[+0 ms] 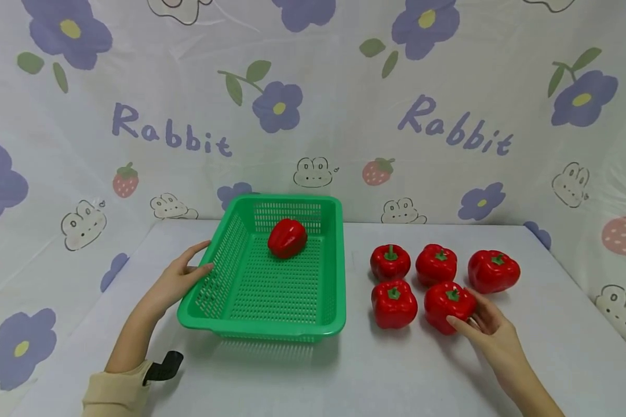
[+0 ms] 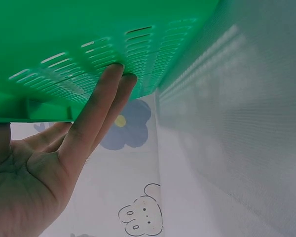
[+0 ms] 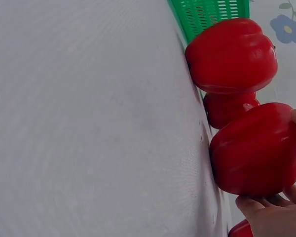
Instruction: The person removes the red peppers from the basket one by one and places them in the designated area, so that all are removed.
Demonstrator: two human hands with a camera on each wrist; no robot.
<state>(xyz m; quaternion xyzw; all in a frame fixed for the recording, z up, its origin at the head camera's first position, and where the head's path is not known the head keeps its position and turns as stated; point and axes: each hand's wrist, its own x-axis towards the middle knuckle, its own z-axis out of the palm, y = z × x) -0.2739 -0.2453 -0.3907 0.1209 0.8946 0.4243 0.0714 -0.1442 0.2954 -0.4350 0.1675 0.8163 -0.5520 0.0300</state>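
Observation:
My left hand (image 1: 179, 278) holds the left rim of a green plastic basket (image 1: 339, 260). In the left wrist view, two fingers of that hand (image 2: 34, 182) reach along the outside of the slotted basket wall (image 2: 153, 54). Inside the basket, toward its back, one red bell pepper (image 1: 287, 238) lies on its side. My right hand (image 1: 492, 330) grips a red bell pepper (image 1: 446, 307) at the front of a group, thumb on the near side and fingers on the far side. From the right wrist view, this pepper (image 3: 256, 153) sits low beside the white tabletop.
Left of the held pepper is another red pepper (image 1: 394, 304). Behind them stand three more peppers: one at left (image 1: 390, 263), one in the middle (image 1: 436, 265) and one at right (image 1: 492, 271). A printed cloth (image 1: 313, 133) hangs behind the white table (image 1: 386, 370).

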